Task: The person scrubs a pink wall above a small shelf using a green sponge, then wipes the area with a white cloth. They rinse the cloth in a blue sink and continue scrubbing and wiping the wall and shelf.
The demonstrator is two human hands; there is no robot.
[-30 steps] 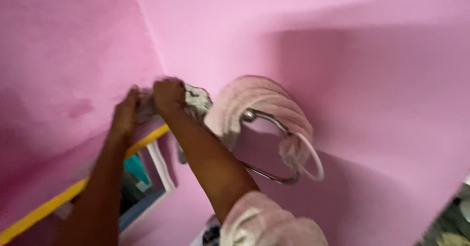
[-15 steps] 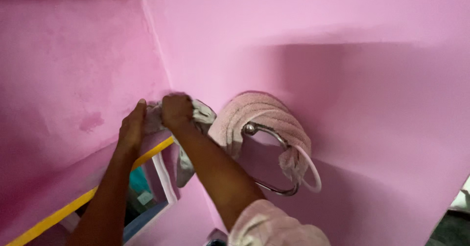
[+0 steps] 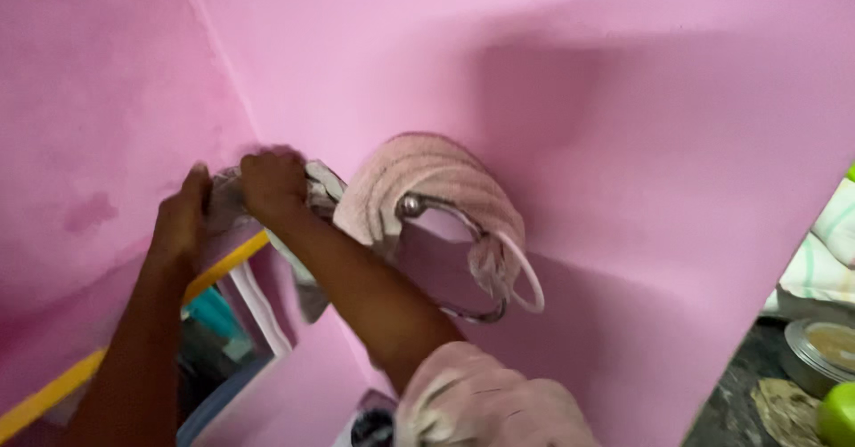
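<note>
Both hands press a grey cloth (image 3: pixel 312 193) into the wall corner, just left of the towel ring (image 3: pixel 463 233). Left hand (image 3: pixel 183 220) and right hand (image 3: pixel 272 184) each closed on it. Pink towel (image 3: pixel 427 180) draped over ring; bare wall above.

We see the pink wall (image 3: pixel 552 64) carrying most of what is here. A chrome towel ring (image 3: pixel 463 309) is fixed to it at mid height, and a pink towel (image 3: pixel 427 180) hangs folded over the ring's top, covering the mount. Left of the ring, in the corner, a grey-white cloth (image 3: pixel 316 193) lies against the wall just above a yellow-edged mirror frame (image 3: pixel 223 264). Far right and low, we make out a dark bench (image 3: pixel 739 394); on it rest a round steel tin (image 3: pixel 824 349), a green fruit (image 3: pixel 837 416) and a folded striped cloth (image 3: pixel 824 256)
</note>
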